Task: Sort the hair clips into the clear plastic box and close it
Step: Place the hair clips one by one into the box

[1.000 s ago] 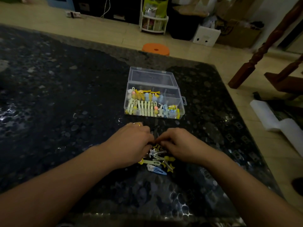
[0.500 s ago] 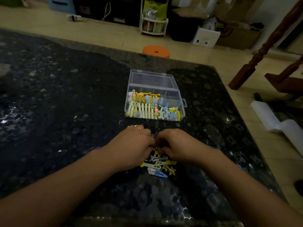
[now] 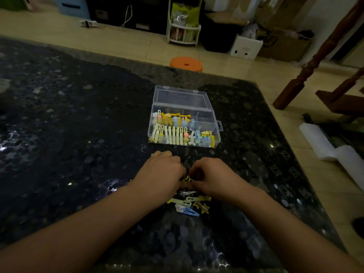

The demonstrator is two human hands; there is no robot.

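The clear plastic box (image 3: 214, 123) stands open on the dark table, lid tipped back, with several yellow, cream and blue hair clips in its compartments. A small pile of loose hair clips (image 3: 189, 204) lies nearer me. My left hand (image 3: 161, 174) and my right hand (image 3: 212, 178) meet over the pile's far end, fingers curled. Between them shows a yellow star clip (image 3: 187, 179), pinched by both hands as far as I can tell. The fingertips are hidden.
The black speckled stone table (image 3: 69, 134) reaches far to the left. Its right edge runs close to the box. Beyond the far edge stands an orange stool (image 3: 186, 64). White foam pieces (image 3: 334, 150) lie on the floor at right.
Both hands stay together over the pile. The yellow star clip now shows between them, lifted slightly off the heap.
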